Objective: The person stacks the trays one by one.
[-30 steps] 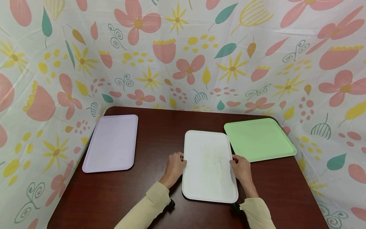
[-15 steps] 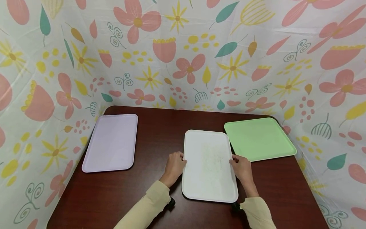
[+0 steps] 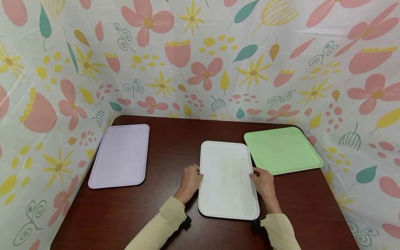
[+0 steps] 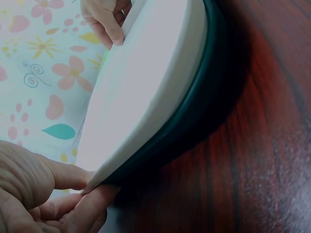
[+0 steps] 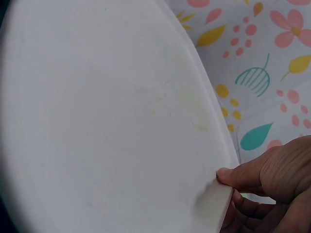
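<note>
A white rectangular tray (image 3: 227, 180) lies in the middle of the dark wooden table (image 3: 175, 139), its long side running away from me. My left hand (image 3: 191, 178) grips its left rim and my right hand (image 3: 261, 180) grips its right rim. In the left wrist view the left hand (image 4: 73, 191) has its thumb on top of the white tray's (image 4: 146, 82) rim and fingers curled beneath it, with a dark shadow under the rim. Seen from the right wrist, the right hand (image 5: 243, 187) pinches the tray (image 5: 107, 121) at its edge, thumb on top.
A lilac tray (image 3: 120, 156) lies at the table's left side and a green tray (image 3: 281, 149) at the back right, close to the white one's far corner. Floral cloth (image 3: 200, 69) walls the table on three sides.
</note>
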Demonstrator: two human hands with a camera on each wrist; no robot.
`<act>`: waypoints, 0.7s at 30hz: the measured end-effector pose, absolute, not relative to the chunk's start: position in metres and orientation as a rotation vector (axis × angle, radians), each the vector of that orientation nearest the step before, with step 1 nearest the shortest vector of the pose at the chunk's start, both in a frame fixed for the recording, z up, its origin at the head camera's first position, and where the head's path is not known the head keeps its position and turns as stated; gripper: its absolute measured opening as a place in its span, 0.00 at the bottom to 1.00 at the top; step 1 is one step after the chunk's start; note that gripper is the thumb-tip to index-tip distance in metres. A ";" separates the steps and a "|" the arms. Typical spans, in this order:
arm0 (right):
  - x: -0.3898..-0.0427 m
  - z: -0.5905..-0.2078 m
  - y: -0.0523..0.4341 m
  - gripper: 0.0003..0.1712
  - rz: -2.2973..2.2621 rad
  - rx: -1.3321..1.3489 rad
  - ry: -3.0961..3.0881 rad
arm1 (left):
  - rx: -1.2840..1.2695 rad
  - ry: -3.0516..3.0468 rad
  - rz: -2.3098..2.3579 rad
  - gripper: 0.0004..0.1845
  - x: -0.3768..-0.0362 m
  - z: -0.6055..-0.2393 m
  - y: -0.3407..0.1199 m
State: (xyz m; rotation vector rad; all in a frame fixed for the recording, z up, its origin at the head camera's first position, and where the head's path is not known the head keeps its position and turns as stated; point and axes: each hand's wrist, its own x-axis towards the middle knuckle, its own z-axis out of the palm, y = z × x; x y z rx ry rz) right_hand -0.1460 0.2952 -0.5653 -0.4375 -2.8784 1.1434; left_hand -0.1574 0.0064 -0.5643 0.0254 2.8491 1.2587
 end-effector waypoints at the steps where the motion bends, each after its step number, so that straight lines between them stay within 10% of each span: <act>1: -0.146 -0.566 0.295 0.20 1.141 -0.437 -2.878 | 0.016 2.837 1.263 0.03 -0.157 -0.564 0.006; 21: -0.144 -0.568 0.293 0.19 1.131 -0.413 -2.841 | -0.038 2.793 1.340 0.06 -0.156 -0.569 0.005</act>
